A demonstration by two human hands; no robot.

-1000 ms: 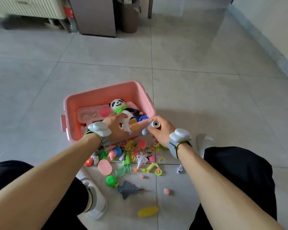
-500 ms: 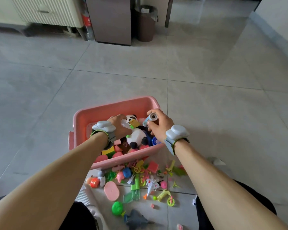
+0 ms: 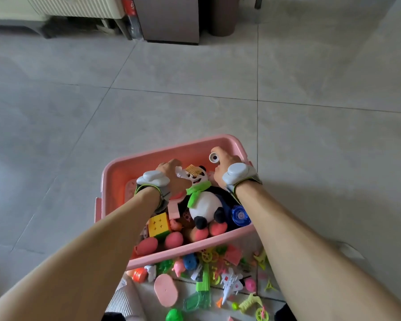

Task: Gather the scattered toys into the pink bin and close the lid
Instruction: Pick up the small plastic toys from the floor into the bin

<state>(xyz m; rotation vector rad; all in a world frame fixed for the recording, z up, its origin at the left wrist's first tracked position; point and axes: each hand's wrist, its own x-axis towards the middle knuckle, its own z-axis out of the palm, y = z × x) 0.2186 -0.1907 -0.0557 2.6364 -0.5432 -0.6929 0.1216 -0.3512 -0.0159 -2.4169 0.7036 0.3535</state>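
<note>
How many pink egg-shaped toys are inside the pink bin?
2: one pink egg-shaped toy by the pink plastic bin's near wall, another just right of it below the yellow cube. More may be buried.

Both hands reach into the pink bin (image 3: 116, 174) on the tiled floor (image 3: 195, 89). The left hand (image 3: 171, 174) grips a white toy with a gold top (image 3: 190, 170) beside the plush panda (image 3: 205, 200); the right hand (image 3: 225, 165) holds a small cylinder (image 3: 214, 157) above the far wall. Small toys (image 3: 206, 281) lie scattered before the bin.
</note>
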